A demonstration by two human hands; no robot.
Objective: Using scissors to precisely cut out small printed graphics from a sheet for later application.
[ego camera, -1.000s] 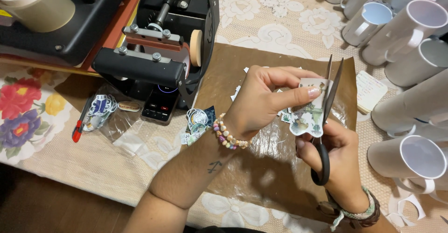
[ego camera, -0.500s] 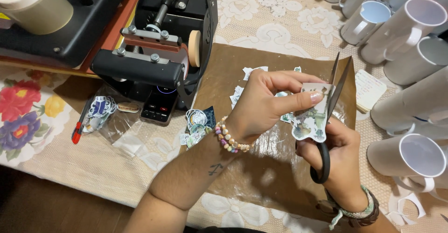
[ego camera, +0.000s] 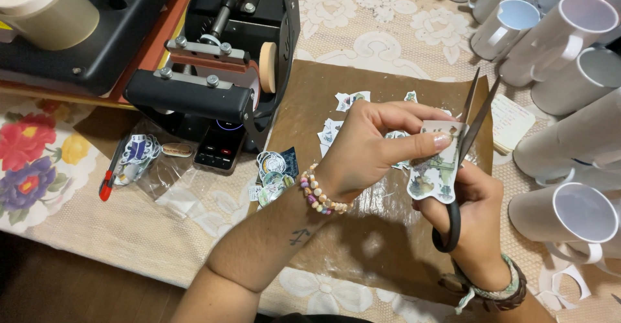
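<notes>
- left hand (ego camera: 369, 145) pinches a small printed paper cutout with a white border (ego camera: 435, 171) between thumb and fingers, above the brown paper sheet (ego camera: 323, 103).
- right hand (ego camera: 475, 213) grips black-handled metal scissors (ego camera: 462, 148), blades parted around the cutout's upper edge.
- white ceramic mugs (ego camera: 569, 38) stand to the right; a black mug press (ego camera: 213, 71) sits to the left.

Glossy white ceramic mugs (ego camera: 585, 22), matt brown paper (ego camera: 362, 232)
</notes>
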